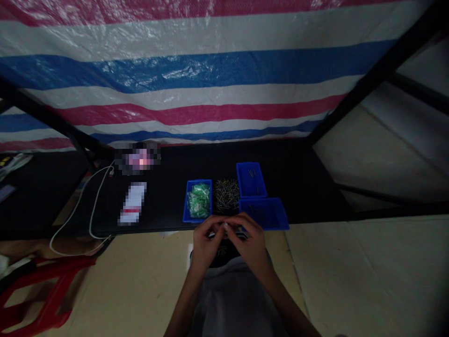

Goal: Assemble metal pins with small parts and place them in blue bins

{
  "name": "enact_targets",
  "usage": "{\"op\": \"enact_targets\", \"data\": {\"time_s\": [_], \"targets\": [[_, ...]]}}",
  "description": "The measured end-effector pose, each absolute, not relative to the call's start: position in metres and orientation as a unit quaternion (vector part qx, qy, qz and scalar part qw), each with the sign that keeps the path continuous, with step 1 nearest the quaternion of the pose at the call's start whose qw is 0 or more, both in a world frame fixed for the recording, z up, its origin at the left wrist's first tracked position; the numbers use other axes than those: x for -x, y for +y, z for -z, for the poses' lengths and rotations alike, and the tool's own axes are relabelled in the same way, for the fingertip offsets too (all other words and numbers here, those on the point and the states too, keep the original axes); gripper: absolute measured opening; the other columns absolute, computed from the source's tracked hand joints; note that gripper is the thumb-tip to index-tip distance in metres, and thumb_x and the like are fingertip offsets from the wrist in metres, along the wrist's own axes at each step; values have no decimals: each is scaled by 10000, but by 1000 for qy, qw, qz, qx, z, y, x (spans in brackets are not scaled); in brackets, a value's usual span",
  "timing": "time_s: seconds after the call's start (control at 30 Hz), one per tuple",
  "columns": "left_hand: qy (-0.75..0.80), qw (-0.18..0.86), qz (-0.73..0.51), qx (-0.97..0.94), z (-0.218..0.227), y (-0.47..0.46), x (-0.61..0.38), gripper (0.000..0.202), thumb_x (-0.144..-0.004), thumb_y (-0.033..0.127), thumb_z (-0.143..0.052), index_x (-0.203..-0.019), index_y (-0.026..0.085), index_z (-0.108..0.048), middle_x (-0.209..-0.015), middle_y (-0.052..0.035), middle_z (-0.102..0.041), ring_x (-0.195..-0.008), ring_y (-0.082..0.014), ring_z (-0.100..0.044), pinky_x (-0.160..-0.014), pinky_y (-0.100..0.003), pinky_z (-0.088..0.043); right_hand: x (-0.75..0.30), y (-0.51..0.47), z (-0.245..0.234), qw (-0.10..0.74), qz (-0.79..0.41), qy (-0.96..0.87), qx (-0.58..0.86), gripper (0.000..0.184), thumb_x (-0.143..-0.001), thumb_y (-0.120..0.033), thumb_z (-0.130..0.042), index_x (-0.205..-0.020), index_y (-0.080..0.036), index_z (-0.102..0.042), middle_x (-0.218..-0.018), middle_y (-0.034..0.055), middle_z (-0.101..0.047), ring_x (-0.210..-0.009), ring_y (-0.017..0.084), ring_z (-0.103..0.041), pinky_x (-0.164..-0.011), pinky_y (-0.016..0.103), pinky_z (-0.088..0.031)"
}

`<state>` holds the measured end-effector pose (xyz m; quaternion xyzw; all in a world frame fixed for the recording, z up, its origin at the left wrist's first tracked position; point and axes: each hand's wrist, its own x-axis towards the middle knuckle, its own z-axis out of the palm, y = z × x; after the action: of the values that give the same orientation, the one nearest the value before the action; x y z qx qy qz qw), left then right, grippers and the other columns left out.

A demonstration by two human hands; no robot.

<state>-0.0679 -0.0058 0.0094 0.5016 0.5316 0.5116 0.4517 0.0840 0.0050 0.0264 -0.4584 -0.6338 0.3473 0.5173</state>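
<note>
My left hand and my right hand meet at the table's front edge, thumbs and fingertips pinched together. Something tiny and pale shows between the fingertips, too small to name. Just beyond them lies a loose pile of screw-like metal pins. Left of the pile stands a blue bin filled with small green-and-clear plastic packets. On the right, one blue bin holds a few thin metal pieces. Nearer my right hand is another blue bin, its dark contents hard to make out.
The black table runs across, with a striped plastic sheet behind it. Left on it are a blurred white-and-red item, a blurred pinkish item and a white cable. A red stool stands on the floor at lower left.
</note>
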Motion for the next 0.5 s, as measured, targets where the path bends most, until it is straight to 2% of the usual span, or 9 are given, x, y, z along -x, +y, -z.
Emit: {"op": "enact_targets", "data": {"time_s": [0.13,0.23,0.33,0.4,0.47,0.5], "targets": [[524,500,-505,-469,-13,-5,68,187,-906,340,-759,-995,185,-813,-822,-26,-758,-615,-126,-665,-615,-225,-533,-83,4,-29,521,-332,-639,459,106,-948,-173,-721,-1000,-255,-764,-872,4,-692,-770,143,-668,-701,268,-551],[550,480,-495,-472,-17,-5,69,245,-909,368,-765,-1069,187,-807,-837,-37,-777,-627,-128,-661,-613,-220,-531,-85,10,-33,521,-306,-656,453,89,-957,-189,-714,-990,-258,-760,-915,11,-700,-778,146,-677,-717,279,-563],[575,452,-498,-466,-21,-8,74,301,-947,395,-727,-1167,196,-780,-841,-36,-780,-606,-116,-634,-604,-212,-519,-101,34,-40,528,-235,-664,475,66,-970,-213,-700,-993,-257,-744,-1017,28,-720,-818,155,-690,-782,307,-572],[588,435,-505,-459,-23,-9,80,292,-967,420,-703,-1131,191,-780,-816,-32,-771,-596,-114,-627,-593,-208,-508,-120,61,-44,525,-159,-659,515,43,-981,-254,-693,-999,-248,-731,-1002,29,-725,-786,161,-682,-780,320,-560],[599,419,-513,-450,-23,-11,87,292,-975,445,-691,-1079,187,-780,-781,-26,-755,-596,-120,-633,-581,-208,-501,-140,91,-47,487,-91,-664,560,85,-992,-290,-673,-1001,-228,-730,-958,35,-725,-758,174,-662,-790,342,-542],[605,411,-517,-445,-22,-12,91,297,-977,456,-685,-1063,187,-778,-771,-24,-750,-599,-124,-638,-579,-210,-502,-149,103,-48,437,-70,-681,584,104,-995,-299,-663,-1008,-223,-733,-950,39,-733,-779,192,-661,-801,358,-530]]}}
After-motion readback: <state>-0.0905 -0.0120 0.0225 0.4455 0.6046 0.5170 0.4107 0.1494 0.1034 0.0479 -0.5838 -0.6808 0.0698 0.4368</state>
